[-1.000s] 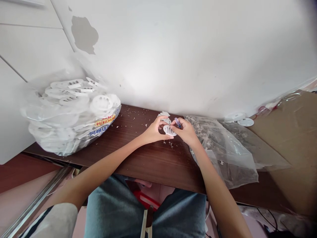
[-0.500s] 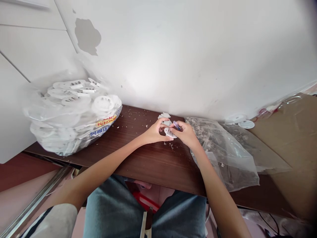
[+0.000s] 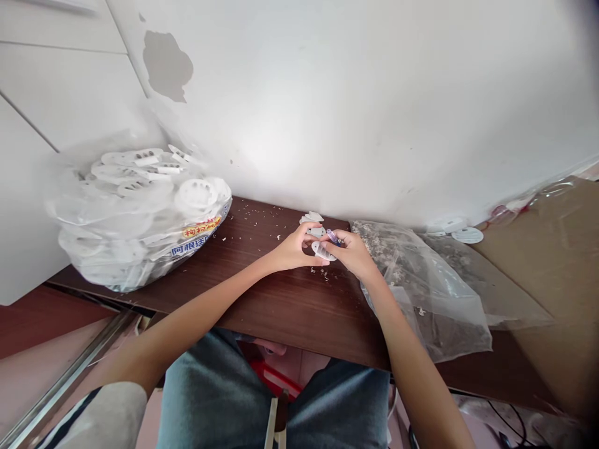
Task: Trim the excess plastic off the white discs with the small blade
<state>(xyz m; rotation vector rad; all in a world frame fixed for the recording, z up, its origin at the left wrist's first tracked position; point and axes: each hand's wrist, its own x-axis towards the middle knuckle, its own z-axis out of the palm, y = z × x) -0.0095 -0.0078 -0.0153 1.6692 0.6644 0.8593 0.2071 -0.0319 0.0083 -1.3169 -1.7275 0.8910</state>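
Over the dark wooden table [image 3: 281,305], my left hand [image 3: 294,249] has its thumb and fingers round a white oval plastic piece [image 3: 322,251] with slots. My right hand [image 3: 352,251] is closed on a small purple-handled tool [image 3: 332,236], close against the right side of that piece. The tool's tip is hidden. Just behind my hands lies a small pile of white pieces [image 3: 312,217]. White scraps are scattered on the wood below and around my hands.
A large clear bag [image 3: 116,218] full of white pieces stands at the left. At the right lies a clear bag [image 3: 440,299] with small scraps, beside white discs [image 3: 468,235] and brown cardboard [image 3: 552,249]. A white wall [image 3: 355,112] rises behind.
The view has shifted very slightly. The white piece is tilted a little differently between my hands; both hands keep their hold.
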